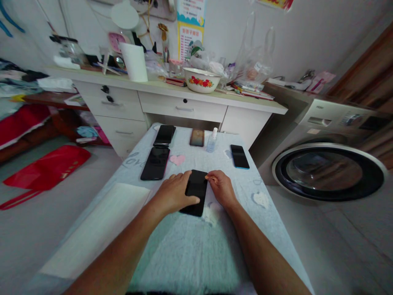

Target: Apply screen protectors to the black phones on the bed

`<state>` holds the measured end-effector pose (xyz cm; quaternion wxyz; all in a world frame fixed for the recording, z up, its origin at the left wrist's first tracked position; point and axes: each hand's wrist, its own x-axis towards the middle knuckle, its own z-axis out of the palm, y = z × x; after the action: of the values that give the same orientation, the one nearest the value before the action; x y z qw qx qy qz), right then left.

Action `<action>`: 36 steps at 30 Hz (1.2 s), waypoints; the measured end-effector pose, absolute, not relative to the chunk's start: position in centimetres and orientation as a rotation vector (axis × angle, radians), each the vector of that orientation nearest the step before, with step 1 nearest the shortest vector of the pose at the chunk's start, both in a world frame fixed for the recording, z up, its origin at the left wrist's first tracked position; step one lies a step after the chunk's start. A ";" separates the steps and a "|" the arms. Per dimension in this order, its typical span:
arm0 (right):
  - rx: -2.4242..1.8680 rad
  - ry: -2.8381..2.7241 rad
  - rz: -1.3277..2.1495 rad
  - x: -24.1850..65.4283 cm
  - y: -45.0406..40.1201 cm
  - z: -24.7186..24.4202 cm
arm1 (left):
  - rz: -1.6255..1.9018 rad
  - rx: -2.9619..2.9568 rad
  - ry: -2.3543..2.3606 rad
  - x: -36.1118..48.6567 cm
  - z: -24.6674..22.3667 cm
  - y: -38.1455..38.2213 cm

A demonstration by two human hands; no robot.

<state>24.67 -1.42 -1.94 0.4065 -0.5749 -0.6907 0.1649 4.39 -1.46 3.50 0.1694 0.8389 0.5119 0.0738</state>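
A black smartphone (197, 186) lies screen up on the cloth-covered table in front of me. My left hand (175, 190) holds it steady from its left side, thumb across the screen and fingers along the upper left edge. At the phone's upper right corner is my right hand (221, 186), its thumb and fingertips pinched together. Whatever is between those fingertips is too small to make out. Left of the phone lies another dark smartphone (155, 164) with a reddish edge.
Beyond are a dark phone stack (165, 135), a brown patterned box (197, 137), a clear spray bottle (211, 141) and a blue-edged phone (240, 156). A pale sheet (101, 229) covers the table's left side. A washing machine (325, 164) stands right; a cluttered desk (181, 104) stands behind.
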 end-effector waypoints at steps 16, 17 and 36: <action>-1.636 -1.752 0.292 24.1 -0.2 -1.1 | 0.316 2.163 1.592 5.4 2.2 0.4; -1.646 -1.758 0.297 24.1 -0.1 -1.1 | 0.341 2.141 1.587 5.4 2.1 0.5; -1.558 -2.010 0.468 25.5 -1.9 0.3 | 0.659 2.357 1.595 6.0 -1.5 1.9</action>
<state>25.48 -1.91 0.27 0.2741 -0.5795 -0.7475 0.1740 6.02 1.95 -1.54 0.1102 0.8019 0.5426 0.2244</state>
